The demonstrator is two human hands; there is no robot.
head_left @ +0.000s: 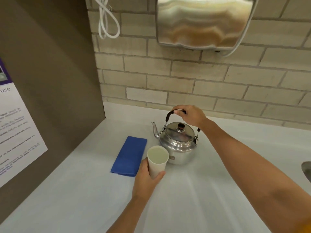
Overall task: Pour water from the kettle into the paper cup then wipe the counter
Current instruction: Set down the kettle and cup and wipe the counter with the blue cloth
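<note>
A shiny metal kettle [177, 143] stands upright on the white counter [210, 190], spout pointing left. My right hand [190, 115] is closed around its dark arched handle. A white paper cup [157, 161] sits just in front of the kettle, upright, with my left hand [146, 179] wrapped around its lower part. The cup's inside looks pale; I cannot tell whether it holds water. A folded blue cloth [128, 156] lies flat on the counter to the left of the cup.
A brown side panel [50, 81] with a printed notice walls off the left. Behind is a brick wall carrying a steel hand dryer [202, 22] and a looped white cord [107, 22]. A sink edge [307, 169] shows at far right.
</note>
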